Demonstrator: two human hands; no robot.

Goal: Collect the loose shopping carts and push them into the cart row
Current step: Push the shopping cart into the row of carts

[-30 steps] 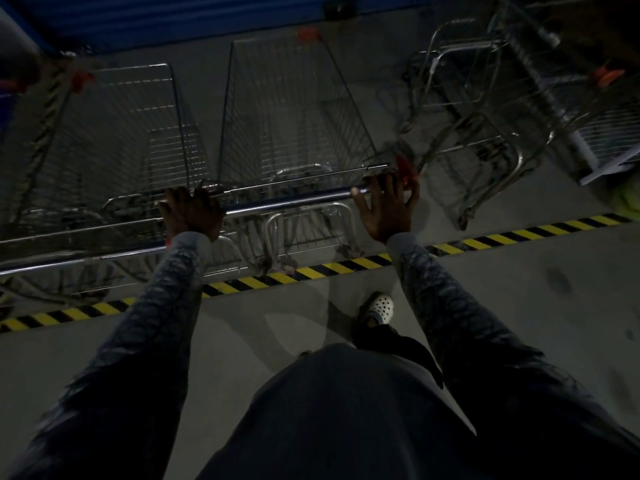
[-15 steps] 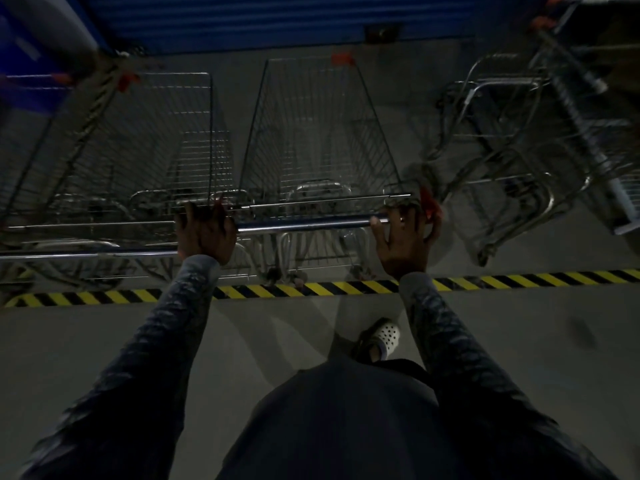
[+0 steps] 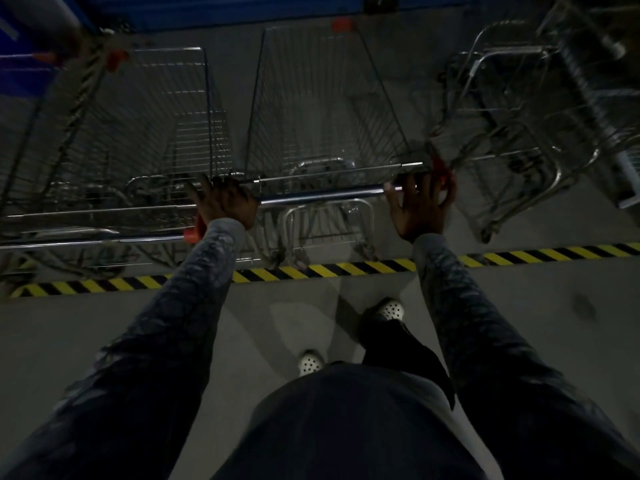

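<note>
The middle cart (image 3: 322, 109) is silver wire grid; the handle cap (image 3: 191, 233) beside it is orange-red. The floor tape (image 3: 311, 271) has yellow-and-black diagonal stripes on the grey floor (image 3: 554, 323). The wall (image 3: 207, 8) is blue, the shoes (image 3: 391, 310) white with dark dots, the sleeves (image 3: 194, 292) dark with a grey scale-like pattern

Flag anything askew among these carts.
The carts on the right sit skewed, angled away from the two straight ones, and seem tipped; too dark to be sure. The middle cart and left cart stand square.
</note>
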